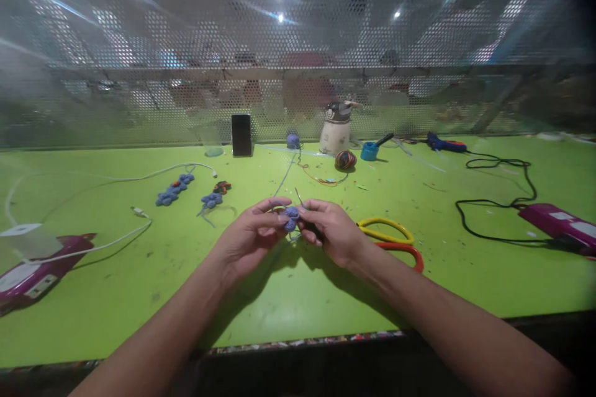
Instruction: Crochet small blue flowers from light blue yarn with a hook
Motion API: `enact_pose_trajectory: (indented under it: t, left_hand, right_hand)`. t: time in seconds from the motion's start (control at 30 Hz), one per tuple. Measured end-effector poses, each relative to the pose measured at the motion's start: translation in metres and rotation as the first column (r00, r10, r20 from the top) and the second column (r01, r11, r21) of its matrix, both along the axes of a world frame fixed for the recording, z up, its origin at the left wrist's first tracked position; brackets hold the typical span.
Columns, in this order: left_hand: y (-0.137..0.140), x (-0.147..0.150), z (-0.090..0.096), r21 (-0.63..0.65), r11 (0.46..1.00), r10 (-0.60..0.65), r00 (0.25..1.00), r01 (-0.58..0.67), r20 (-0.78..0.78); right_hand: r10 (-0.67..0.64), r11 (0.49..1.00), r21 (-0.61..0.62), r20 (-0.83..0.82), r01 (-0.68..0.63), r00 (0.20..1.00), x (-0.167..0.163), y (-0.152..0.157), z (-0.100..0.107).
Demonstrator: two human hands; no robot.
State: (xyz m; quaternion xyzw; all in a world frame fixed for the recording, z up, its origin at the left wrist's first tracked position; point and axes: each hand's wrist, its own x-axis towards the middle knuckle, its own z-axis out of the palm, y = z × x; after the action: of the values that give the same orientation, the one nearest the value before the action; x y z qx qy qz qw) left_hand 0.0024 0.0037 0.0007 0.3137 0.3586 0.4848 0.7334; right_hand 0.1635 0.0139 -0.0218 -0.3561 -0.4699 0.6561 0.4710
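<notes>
Head view: both hands meet over the green table (298, 298). The left hand (249, 239) pinches a small blue crochet piece (291, 217) with curled fingers; the right hand (333, 229) is closed on a thin hook (298, 197) at the piece. Scissors (391, 239) lie just right of the piece; blue yarn (285, 177) runs behind it.

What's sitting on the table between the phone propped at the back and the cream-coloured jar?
In the head view, a small ball of blue yarn lies between the phone and the cream jar, its strand running forward toward the hands.
</notes>
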Motion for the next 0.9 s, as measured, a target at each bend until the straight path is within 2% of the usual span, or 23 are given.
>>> enact_pose_trajectory:
  t: [0.13,0.37,0.7,0.9]
  left_hand:
    - [-0.001,0.000,0.002,-0.001,1.000,0.011,1.000,-0.011,0.003]
    - [-0.007,0.000,0.003,-0.011,0.999,-0.046,0.999,0.046,0.022]
    - [-0.011,-0.001,0.007,0.070,0.990,-0.121,0.993,0.121,0.001]
    - [-0.007,-0.004,0.006,0.133,0.991,-0.014,0.999,0.020,-0.046]
  right_hand:
    - [0.013,1.000,0.006,-0.010,-0.013,1.000,0.002,-0.002,0.003]
    - [-0.007,1.000,0.016,-0.031,0.008,1.000,0.003,-0.004,0.006]
    - [-0.024,0.998,0.060,-0.037,0.026,0.999,0.002,-0.009,0.010]
    - [0.021,0.997,0.074,-0.060,-0.017,0.998,0.005,-0.008,0.012]
